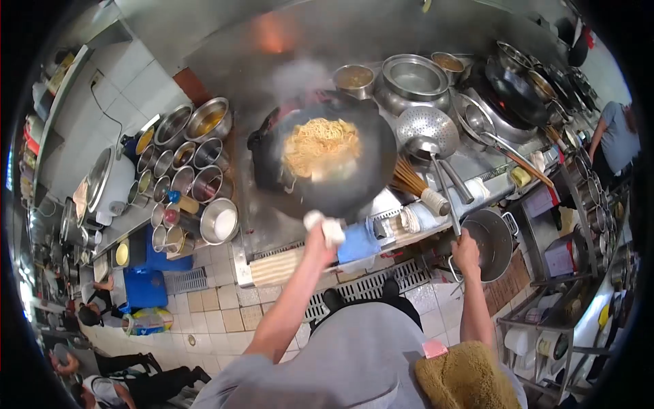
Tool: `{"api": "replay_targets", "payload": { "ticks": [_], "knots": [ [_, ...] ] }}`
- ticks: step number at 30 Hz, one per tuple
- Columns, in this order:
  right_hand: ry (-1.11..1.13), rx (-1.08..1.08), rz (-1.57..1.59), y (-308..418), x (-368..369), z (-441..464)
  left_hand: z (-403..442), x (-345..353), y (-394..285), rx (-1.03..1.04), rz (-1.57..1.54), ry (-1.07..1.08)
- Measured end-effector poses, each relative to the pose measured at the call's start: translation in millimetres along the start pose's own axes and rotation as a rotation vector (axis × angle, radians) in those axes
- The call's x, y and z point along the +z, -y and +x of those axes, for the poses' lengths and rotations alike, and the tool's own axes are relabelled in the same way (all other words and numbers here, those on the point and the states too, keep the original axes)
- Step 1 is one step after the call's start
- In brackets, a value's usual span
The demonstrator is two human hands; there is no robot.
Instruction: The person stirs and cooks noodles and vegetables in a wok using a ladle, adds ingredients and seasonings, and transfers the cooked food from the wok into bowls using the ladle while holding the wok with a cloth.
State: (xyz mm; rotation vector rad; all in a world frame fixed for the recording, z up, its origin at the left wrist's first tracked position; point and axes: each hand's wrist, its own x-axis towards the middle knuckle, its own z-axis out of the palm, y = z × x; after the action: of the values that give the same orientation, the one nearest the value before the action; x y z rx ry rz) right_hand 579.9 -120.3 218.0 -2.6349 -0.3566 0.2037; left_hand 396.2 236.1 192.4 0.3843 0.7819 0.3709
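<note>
A black wok (371, 146) sits on the stove in front of me, with noodles (321, 146) in it and steam rising. My left hand (320, 244) is closed around a white cloth (332, 230) at the near rim of the wok; the rim or handle underneath is hidden. To the right, my right hand (466, 255) grips the long handle of a ladle (444, 187). Its bowl rests over a perforated strainer (415, 123) on the counter. Beside the strainer lies a bamboo wok brush (417, 184).
Metal containers (184, 153) crowd the left counter. Behind the strainer stand a large lidded pot (414, 78) and a bowl of broth (354, 78). A deep pot (487, 238) is below my right hand. Other people (616, 140) appear at right and lower left (102, 313).
</note>
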Motion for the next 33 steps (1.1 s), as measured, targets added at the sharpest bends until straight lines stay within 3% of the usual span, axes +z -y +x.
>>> {"api": "replay_targets", "payload": {
  "ticks": [4, 9, 10, 12, 13, 16, 17, 18, 20, 22, 24, 28, 31, 32, 33],
  "knots": [
    [0.013, 0.033, 0.075, -8, 7, -5, -85, 16, 13, -0.129, 0.038, -0.108],
    [0.005, -0.008, 0.053, -6, 7, -7, -18, 57, -59, -0.198, 0.007, -0.004],
    [-0.027, 0.008, 0.176, -10, 11, -8, 10, 40, -57, -0.209, 0.014, 0.025],
    [-0.095, 0.046, 0.425, -22, 21, -3, 3, 29, -28, 0.009, 0.043, -0.041],
    [-0.234, 0.009, 0.582, -45, 45, 3, 10, 3, -9, 0.01, -0.012, -0.046],
    [-0.067, 0.465, 1.01, -54, 33, -24, -51, -7, 7, -0.258, 0.034, -0.03],
    [-0.041, 0.543, 1.028, -68, 43, -31, -79, 27, -7, -0.245, 0.053, -0.12],
    [-0.008, 0.626, 1.037, -86, 61, -38, -103, 64, -25, -0.236, 0.066, -0.218],
    [0.014, 0.681, 1.012, -119, 111, -64, -59, 58, -50, -0.163, 0.019, -0.136],
    [0.231, 0.708, 0.905, -121, 126, -89, -18, 52, -64, -0.225, 0.01, 0.044],
    [0.252, 0.653, 0.745, -128, 152, -114, -8, 37, -30, -0.049, 0.026, -0.045],
    [0.387, 0.637, 0.506, -152, 174, -151, -43, -10, 20, -0.1, -0.016, -0.154],
    [0.459, 0.682, 0.504, -161, 177, -179, -73, 9, -15, -0.209, 0.012, -0.028],
    [0.495, 0.645, 0.497, -166, 177, -185, -82, 47, -38, -0.19, 0.035, -0.158],
    [0.526, 0.598, 0.494, -169, 178, -183, -76, 65, -58, -0.229, 0.02, -0.142]
  ]
}}
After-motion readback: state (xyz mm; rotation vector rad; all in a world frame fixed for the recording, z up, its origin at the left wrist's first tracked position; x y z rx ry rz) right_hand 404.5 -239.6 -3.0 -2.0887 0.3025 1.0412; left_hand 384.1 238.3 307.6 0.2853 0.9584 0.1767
